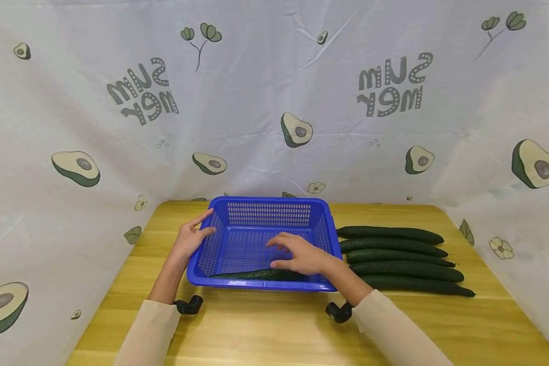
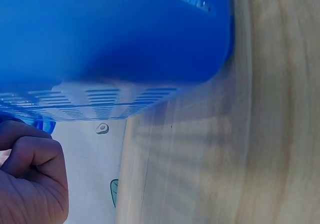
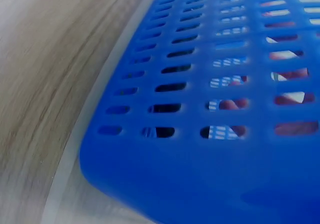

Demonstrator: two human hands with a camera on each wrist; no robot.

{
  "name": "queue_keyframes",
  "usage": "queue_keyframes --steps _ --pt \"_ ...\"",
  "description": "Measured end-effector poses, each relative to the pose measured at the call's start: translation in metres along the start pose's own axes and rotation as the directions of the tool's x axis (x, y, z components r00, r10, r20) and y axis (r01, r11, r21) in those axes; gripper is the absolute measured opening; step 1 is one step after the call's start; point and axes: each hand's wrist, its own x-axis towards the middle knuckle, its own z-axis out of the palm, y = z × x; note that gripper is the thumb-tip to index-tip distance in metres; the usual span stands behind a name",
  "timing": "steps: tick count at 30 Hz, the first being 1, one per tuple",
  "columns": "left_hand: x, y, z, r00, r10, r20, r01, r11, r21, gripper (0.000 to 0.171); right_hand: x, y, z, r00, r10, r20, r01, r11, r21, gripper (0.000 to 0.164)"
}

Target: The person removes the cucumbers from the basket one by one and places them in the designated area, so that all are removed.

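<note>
A blue plastic basket (image 1: 270, 283) with slotted walls stands on the wooden table. Inside it, along the near wall, lies one long dark green cucumber (image 1: 261, 275). My left hand (image 1: 188, 240) grips the basket's left rim, thumb over the inner side and index finger stretched along the edge. Its other fingers look curled beside the basket wall in the left wrist view. Over the basket hovers my right hand (image 1: 304, 255), fingers loosely bent and holding nothing, just above the cucumber. In the right wrist view the slotted wall (image 3: 200, 169) hides most of that hand.
To the right of the basket, several cucumbers (image 1: 407, 270) lie side by side in a row on the table (image 1: 256, 330). A white cloth (image 1: 256, 91) printed with avocados hangs behind and at both sides. Each wrist carries a small black device (image 1: 189, 305).
</note>
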Motion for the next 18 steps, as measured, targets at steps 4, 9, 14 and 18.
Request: queue_keyframes --steps 4,9,14,18 --pt "-0.002 0.004 0.0 1.0 -0.008 0.007 0.008 1.0 0.013 0.064 0.001 -0.001 0.003 0.999 0.013 0.048 -0.011 0.999 -0.041 0.051" --pt "-0.014 0.015 0.0 1.0 -0.015 0.021 0.015 1.0 0.008 0.065 0.002 -0.001 0.008 0.991 0.043 0.126 -0.03 0.994 -0.108 0.052" --pt "-0.018 0.019 0.001 1.0 -0.012 0.024 0.012 1.0 0.01 0.064 0.001 -0.001 0.011 0.98 0.028 0.197 0.007 0.985 -0.172 0.049" --pt "-0.015 0.019 0.002 1.0 -0.007 0.023 0.007 1.0 0.006 0.064 0.001 -0.003 0.01 0.973 0.019 0.229 0.035 0.973 -0.23 0.047"
